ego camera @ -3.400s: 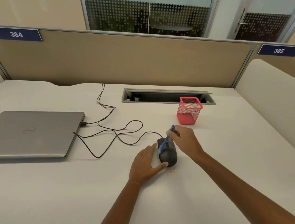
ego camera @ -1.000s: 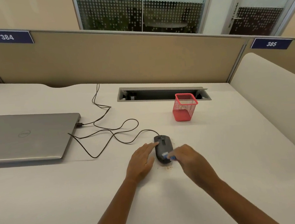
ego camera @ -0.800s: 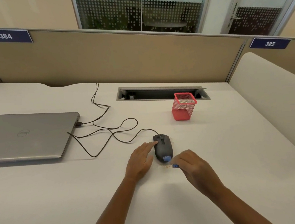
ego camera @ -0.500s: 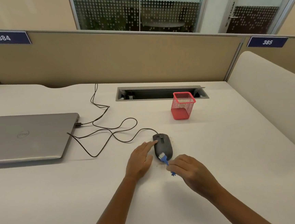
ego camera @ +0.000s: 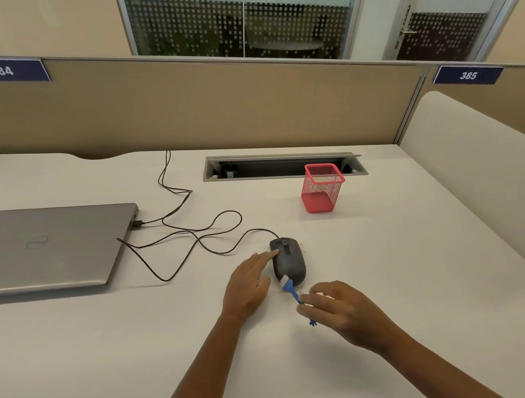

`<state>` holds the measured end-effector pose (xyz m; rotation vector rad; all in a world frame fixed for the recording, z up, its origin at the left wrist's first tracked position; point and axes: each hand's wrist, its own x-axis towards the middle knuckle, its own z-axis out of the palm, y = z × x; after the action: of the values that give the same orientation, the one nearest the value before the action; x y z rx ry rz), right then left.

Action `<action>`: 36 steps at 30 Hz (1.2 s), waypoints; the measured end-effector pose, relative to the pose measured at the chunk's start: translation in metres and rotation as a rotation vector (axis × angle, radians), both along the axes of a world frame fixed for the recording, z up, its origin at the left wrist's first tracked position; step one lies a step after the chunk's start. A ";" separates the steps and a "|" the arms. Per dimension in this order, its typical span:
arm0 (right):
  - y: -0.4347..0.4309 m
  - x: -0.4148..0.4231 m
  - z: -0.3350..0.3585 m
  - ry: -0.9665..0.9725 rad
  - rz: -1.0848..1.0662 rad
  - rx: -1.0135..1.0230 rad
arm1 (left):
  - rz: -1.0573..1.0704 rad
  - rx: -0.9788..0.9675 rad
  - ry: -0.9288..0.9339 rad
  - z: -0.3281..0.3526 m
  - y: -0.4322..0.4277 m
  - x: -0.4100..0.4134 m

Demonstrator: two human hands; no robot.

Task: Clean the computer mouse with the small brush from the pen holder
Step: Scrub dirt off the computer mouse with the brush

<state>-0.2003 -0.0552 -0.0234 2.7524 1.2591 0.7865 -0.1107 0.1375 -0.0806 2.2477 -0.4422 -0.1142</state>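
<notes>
In the middle of the desk point(ego camera: 389, 283) lies the mouse point(ego camera: 288, 261), with its cable running left toward the closed laptop point(ego camera: 46, 246). The left hand point(ego camera: 248, 287) rests flat beside the mouse, fingers loosely spread and one fingertip touching its front left edge; it holds nothing. The right hand point(ego camera: 339, 311) pinches the blue handle of the brush point(ego camera: 289, 288) between thumb and fingers, and the white bristles touch the near end of the mouse. The empty red pen holder point(ego camera: 321, 190) stands well apart behind.

The step seems to be brushing the rear of the mouse. To do it well, I think the strokes should be short and light, directed off the edge, while the left fingertip presses enough that the mouse does not slide. A few crumbs seem to lie on the desk beside the mouse; better to sweep away from them.
</notes>
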 end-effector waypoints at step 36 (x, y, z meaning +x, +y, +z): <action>-0.008 0.030 -0.007 0.531 -0.718 1.595 | 0.000 0.026 -0.019 0.005 -0.001 -0.004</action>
<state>-0.1701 -0.0629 -0.0301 4.1300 -1.1378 1.2921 -0.1146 0.1368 -0.0757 2.2760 -0.4530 -0.0984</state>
